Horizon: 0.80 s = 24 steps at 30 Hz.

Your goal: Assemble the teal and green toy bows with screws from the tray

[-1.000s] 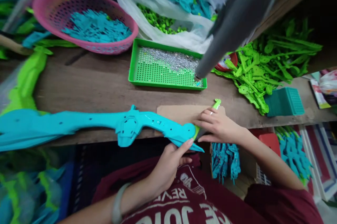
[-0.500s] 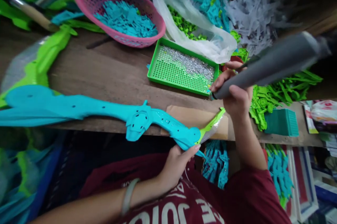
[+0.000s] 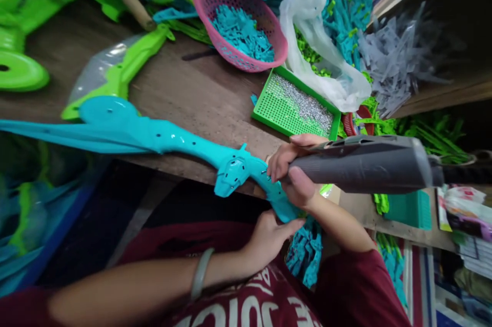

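Observation:
A long blue plastic toy bow (image 3: 196, 147) lies along the table's near edge, with a raised hub near its middle and a green-and-clear limb at its left end. My left hand (image 3: 267, 242) is closed on the bow's right end, thumb on top. In my right hand (image 3: 294, 168) is a grey electric screwdriver (image 3: 361, 163), its body pointing right and its tip at the bow's right arm. A small screw seems to show by the fingers at the tip. My right hand and the tool partly hide the bow's right end.
Beyond the bow stand a green perforated tray (image 3: 265, 106) of small screws, a pink basket (image 3: 203, 4) of blue parts and a white plastic bag (image 3: 303, 4) of green pieces. Piled clear parts (image 3: 395, 55) lie far right, with a teal bin (image 3: 407, 209) nearer.
My right hand has brought the screwdriver from beside the tray down and left onto the bow's right arm. My left hand keeps its grip. The view has shifted, moving the table's contents rightward.

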Each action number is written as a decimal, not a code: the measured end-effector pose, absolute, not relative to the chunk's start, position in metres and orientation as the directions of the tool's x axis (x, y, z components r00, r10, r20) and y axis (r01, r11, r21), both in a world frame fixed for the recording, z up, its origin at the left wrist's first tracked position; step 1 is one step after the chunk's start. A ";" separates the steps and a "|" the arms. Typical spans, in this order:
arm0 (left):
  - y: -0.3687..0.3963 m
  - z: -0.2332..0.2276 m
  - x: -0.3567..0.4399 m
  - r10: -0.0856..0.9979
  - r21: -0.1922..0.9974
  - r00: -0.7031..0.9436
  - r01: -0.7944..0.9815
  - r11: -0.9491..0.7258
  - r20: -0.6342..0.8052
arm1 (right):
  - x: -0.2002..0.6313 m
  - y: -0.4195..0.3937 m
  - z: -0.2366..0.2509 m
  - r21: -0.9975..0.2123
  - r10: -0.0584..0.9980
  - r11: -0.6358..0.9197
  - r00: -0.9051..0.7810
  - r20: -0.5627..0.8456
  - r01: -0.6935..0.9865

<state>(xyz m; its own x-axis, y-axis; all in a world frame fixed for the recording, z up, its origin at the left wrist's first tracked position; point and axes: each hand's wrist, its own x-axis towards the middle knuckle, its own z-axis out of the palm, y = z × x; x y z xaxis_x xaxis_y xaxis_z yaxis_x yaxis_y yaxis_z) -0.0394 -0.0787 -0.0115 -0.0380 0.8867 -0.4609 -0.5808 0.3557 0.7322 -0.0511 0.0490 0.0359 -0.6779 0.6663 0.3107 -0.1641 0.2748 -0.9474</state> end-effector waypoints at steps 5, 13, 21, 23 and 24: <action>-0.079 -0.009 -0.042 0.887 0.702 -0.036 -0.626 0.339 -0.460 | -0.058 0.046 0.038 -0.877 0.599 0.328 -0.641 0.480 -0.351; -0.078 -0.005 -0.045 0.878 0.675 -0.047 -0.660 0.331 -0.476 | -0.060 0.042 0.037 -0.889 0.604 0.339 -0.654 0.457 -0.308; -0.077 -0.005 -0.047 0.894 0.693 -0.032 -0.644 0.324 -0.448 | -0.064 0.042 0.053 -0.914 0.667 0.266 -0.626 0.404 -0.307; -0.077 -0.005 -0.047 0.890 0.691 -0.027 -0.642 0.334 -0.455 | -0.065 0.043 0.049 -0.913 0.674 0.223 -0.623 0.397 -0.341; -0.077 -0.005 -0.048 0.888 0.688 -0.024 -0.642 0.338 -0.459 | -0.066 0.044 0.047 -0.912 0.677 0.207 -0.621 0.395 -0.354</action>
